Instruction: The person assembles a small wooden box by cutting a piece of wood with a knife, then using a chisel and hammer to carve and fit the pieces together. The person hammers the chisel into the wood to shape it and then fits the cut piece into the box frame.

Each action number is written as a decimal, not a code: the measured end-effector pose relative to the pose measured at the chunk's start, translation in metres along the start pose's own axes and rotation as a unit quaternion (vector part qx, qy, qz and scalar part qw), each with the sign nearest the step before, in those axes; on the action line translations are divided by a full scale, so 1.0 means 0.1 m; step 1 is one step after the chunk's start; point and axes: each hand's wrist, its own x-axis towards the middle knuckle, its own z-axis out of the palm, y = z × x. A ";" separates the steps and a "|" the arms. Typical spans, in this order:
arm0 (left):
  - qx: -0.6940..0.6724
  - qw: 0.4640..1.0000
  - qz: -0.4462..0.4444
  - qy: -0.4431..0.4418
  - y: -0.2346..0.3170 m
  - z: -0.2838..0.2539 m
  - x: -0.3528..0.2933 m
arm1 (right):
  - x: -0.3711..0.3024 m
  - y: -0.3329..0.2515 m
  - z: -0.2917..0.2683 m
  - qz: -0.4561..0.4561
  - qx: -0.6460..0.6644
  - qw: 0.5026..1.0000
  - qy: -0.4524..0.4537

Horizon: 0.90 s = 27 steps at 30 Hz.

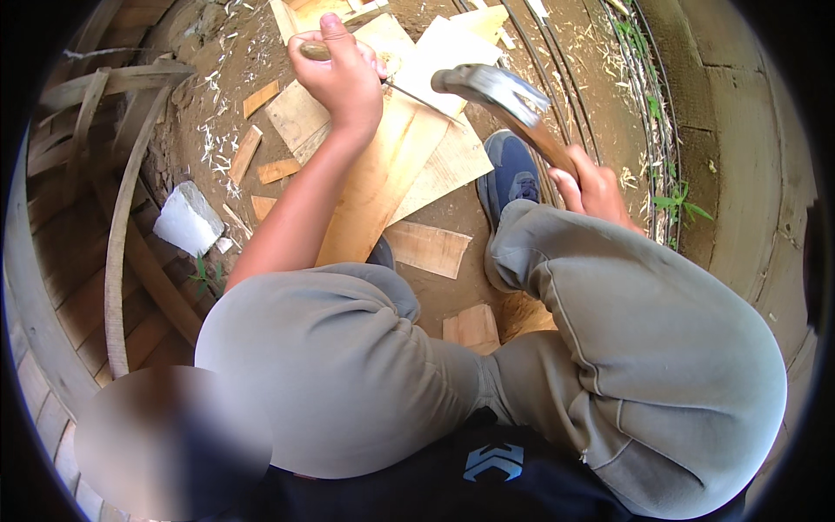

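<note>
My left hand [344,83] is closed around the wooden handle of a thin chisel [424,101]. Its narrow metal shaft slants down to the right, and the tip is at or just over a pale wooden board [383,174]; contact is hard to judge. In my right hand [596,191] is a claw hammer [491,85], gripped by its wooden handle. The slightly blurred metal head is raised to the right of the chisel, apart from it. Other light boards [448,165] lie beneath and beside the one at the chisel tip.
Wood offcuts [258,98] and pale shavings are scattered over the dirt floor. A whitish stone block [189,219] sits at left beside a slatted wooden structure [122,217]. My blue shoe [511,170] is close to the boards. Dark cables or rods [557,61] run along the right, near a wall.
</note>
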 end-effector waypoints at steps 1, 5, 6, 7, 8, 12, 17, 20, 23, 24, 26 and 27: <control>0.004 1.000 -0.006 0.004 0.03 -0.02 -0.01 | -0.02 0.02 0.03 0.009 0.004 1.000 -0.003; 0.006 1.000 -0.014 0.006 0.02 0.03 -0.05 | -0.12 0.17 0.01 0.045 -0.054 0.996 -0.048; -0.002 1.000 -0.009 0.004 0.02 0.04 -0.04 | -0.12 0.17 0.01 0.046 -0.064 0.995 -0.057; -0.009 1.000 -0.004 0.000 0.02 0.05 -0.03 | -0.13 0.15 -0.01 0.047 -0.053 0.996 -0.045; -0.014 1.000 -0.001 -0.002 0.03 0.05 -0.03 | -0.14 0.10 -0.02 0.032 -0.035 0.998 -0.030; -0.008 1.000 0.015 0.004 -0.05 0.03 0.01 | -0.12 0.11 0.03 0.022 -0.063 0.997 -0.027; 0.001 0.999 0.036 0.005 -0.16 -0.07 0.06 | -0.19 0.04 0.04 0.034 -0.028 0.999 -0.028; 0.026 0.998 0.049 0.024 -0.16 0.01 0.08 | -0.20 0.05 0.06 0.044 -0.003 0.999 0.009; 0.039 0.997 0.048 0.045 -0.16 -0.06 0.02 | -0.12 0.06 0.01 0.047 -0.076 0.994 -0.057; 0.047 0.996 0.053 0.049 -0.16 -0.07 0.02 | -0.10 0.06 0.01 0.048 -0.100 0.990 -0.082; 0.064 0.994 0.069 0.053 -0.19 -0.05 0.10 | -0.14 0.02 0.01 0.020 -0.059 0.997 -0.036; 0.071 0.993 0.076 0.055 -0.22 -0.03 0.13 | -0.14 0.01 0.03 0.033 -0.062 0.997 -0.032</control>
